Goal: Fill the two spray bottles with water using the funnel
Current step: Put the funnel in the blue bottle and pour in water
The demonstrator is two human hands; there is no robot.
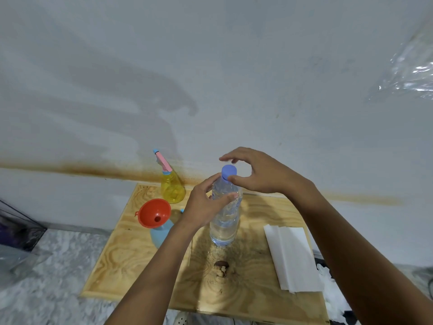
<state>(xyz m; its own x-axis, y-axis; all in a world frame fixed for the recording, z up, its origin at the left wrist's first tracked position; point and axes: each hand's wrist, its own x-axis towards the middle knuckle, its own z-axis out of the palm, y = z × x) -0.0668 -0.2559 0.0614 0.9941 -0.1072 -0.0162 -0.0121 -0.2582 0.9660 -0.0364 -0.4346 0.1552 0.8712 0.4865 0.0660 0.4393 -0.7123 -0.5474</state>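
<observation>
Far left, against the wall: yellow spray bottle, translucent plastic, pink trigger head on. Just nearer, red funnel, glossy cone, seated in the neck of the blue spray bottle. Then left hand, wrapped round the shoulder of the water bottle, clear ribbed plastic, upright on the plywood worktop. Directly above, blue cap, on. Right hand, nearest the cap, curled half-open, thumb touching its side, forefinger arched over. Twist-off likely next, about the vertical axis. Far right, folded white paper towel, lying flat.
</observation>
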